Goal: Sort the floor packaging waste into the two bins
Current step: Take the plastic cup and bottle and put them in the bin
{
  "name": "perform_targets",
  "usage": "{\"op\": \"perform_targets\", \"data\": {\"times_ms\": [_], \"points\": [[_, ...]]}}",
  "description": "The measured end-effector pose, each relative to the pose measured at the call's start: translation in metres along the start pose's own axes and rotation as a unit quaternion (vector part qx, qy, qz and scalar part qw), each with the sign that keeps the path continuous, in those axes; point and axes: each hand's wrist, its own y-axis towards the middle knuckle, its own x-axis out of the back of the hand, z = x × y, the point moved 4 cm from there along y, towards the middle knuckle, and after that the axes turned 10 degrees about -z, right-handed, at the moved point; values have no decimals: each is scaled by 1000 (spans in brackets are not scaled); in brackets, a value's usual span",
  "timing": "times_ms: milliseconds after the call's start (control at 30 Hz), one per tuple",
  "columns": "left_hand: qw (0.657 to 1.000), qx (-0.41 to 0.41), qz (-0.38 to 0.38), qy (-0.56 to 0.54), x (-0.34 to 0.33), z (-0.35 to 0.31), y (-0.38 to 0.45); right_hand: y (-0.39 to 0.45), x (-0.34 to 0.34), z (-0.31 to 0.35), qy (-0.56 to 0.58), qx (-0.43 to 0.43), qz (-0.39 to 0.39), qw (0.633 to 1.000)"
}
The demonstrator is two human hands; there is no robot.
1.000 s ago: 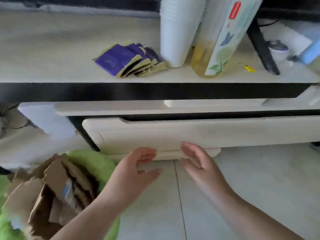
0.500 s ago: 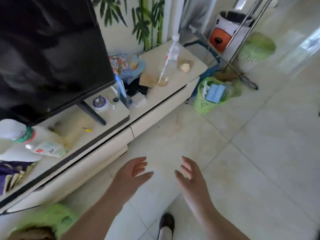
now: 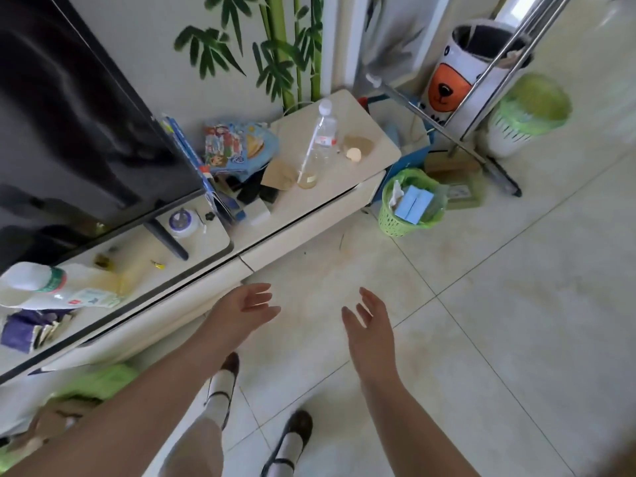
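Both hands hang over the floor tiles, the left hand (image 3: 247, 309) and right hand (image 3: 370, 320) released, fingers relaxed, grasping nothing. 1 green bin (image 3: 395, 218) with blue packaging (image 3: 413, 203) stands far right; another green-lined bin (image 3: 103, 380), holding cardboard (image 3: 58, 420), sits near left.

Both hands are held out over the floor (image 3: 516, 321), empty, with loose fingers. The left hand (image 3: 241, 313) is near the front edge of the surface (image 3: 303, 204). The right hand (image 3: 370, 327) is apart from it. A green bin (image 3: 401, 222) with blue boxes (image 3: 413, 203) stands on the floor by the surface's right end. Another green bin (image 3: 103, 380) with cardboard (image 3: 51, 425) sits at the bottom left. A bottle (image 3: 318, 146) stands on the surface near its right end.
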Motion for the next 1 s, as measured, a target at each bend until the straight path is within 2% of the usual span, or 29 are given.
{"op": "perform_targets", "data": {"times_ms": [233,400,500,600,667,733,800,900,1000], "points": [[999,30,-14,-28,-26,-23,69,91,-20,35,-42,13,24,999],[998,37,-21,-54,-44,-59,157,195,-65,83,-57,24,35,997],[996,-2,-80,47,-51,-80,227,266,-95,113,-113,58,51,991],[966,-86,-128,209,-64,-110,280,327,-121,142,-169,102,87,976],[942,-136,-135,274,-76,-130,306,357,-136,163,-224,165,94,956],[931,-151,-123,308,-87,-145,329,380,-152,181,-277,249,93,923],[916,-155,-92,358,-99,-150,347,398,-170,189,-322,300,124,889],[884,-155,-42,439,-113,-147,361,419,-194,186,-369,349,187,841],[869,-163,-44,465,-119,-137,366,431,-206,182,-384,362,223,820]]}}
